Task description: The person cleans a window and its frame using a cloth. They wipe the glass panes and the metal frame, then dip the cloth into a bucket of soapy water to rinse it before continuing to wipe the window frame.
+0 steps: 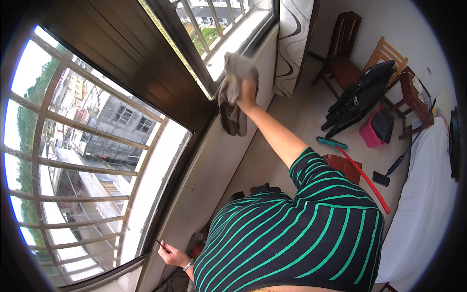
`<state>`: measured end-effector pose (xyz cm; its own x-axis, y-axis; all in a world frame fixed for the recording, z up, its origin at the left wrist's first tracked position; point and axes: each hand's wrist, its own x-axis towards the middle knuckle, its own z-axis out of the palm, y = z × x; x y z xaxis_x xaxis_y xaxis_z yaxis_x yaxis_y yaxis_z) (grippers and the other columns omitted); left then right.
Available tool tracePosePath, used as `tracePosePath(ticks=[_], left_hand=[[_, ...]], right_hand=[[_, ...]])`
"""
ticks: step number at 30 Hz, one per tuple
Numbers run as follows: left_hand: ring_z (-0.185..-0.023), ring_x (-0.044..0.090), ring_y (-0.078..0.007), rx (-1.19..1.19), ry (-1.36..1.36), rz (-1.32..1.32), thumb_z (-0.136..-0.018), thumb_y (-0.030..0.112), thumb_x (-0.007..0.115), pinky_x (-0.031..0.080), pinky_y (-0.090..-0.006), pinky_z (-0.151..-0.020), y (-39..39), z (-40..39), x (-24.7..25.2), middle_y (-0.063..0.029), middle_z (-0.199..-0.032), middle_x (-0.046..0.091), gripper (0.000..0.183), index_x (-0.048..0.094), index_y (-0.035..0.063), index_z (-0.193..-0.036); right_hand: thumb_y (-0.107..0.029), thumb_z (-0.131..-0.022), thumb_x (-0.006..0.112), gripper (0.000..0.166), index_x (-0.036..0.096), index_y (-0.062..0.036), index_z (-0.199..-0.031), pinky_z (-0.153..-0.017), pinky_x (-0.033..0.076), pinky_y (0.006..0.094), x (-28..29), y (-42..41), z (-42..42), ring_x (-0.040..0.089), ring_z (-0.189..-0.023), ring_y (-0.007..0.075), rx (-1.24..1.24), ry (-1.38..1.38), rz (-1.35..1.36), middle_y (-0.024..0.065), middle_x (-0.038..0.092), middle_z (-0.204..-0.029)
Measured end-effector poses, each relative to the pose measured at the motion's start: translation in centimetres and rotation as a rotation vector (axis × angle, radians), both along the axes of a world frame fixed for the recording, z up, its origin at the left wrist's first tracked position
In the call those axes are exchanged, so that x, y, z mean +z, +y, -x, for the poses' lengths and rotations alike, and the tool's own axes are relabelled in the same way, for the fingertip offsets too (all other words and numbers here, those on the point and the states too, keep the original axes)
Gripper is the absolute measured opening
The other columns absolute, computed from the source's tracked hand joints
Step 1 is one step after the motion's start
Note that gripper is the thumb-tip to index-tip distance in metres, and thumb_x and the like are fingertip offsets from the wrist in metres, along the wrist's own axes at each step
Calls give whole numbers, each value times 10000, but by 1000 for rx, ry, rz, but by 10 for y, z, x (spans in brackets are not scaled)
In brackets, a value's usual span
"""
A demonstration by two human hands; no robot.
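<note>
My right hand stretches forward, closed on a bunched grey-brown cloth. The cloth is partly blurred and hangs down over the inner ledge below the window. It lies by the lower corner of the dark window frame; whether it touches the frame I cannot tell. Low at the left, my left hand pinches a thin dark stick-like object beside the window's lower rail. A watch sits on that wrist. Metal bars stand outside the glass pane.
A patterned curtain hangs past the window. On the floor lie a broom with a red handle, a dark red box and a pink bin. A wooden chair and a folded black item stand farther back. White sheeting is at right.
</note>
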<state>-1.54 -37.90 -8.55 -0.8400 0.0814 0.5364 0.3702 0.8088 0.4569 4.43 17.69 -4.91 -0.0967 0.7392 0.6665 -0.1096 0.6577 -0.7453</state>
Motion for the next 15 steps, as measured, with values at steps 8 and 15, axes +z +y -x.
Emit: tracePosePath(ticks=[8, 15], left_hand=[[-848, 609, -310, 187, -75, -75, -844, 6, 536, 492, -365, -777, -40, -38, -24, -166, -908, 639, 165, 638, -49, -962], [-793, 598, -301, -18, 63, 40, -868, -3, 559, 485, -372, -710, 2, -17, -11, -149, -848, 624, 108, 631, -41, -939]], right_hand=[[-158, -808, 587, 285, 571, -5, -1049, -894, 415, 438, -63, 69, 60, 497, -1026, 395, -371, -309, 91, 213, 541, -1078], [-194, -789, 652, 375, 579, 41, -1072, -923, 435, 425, -67, -74, 37, 524, -1061, 398, -242, -375, -130, 229, 577, -1085]])
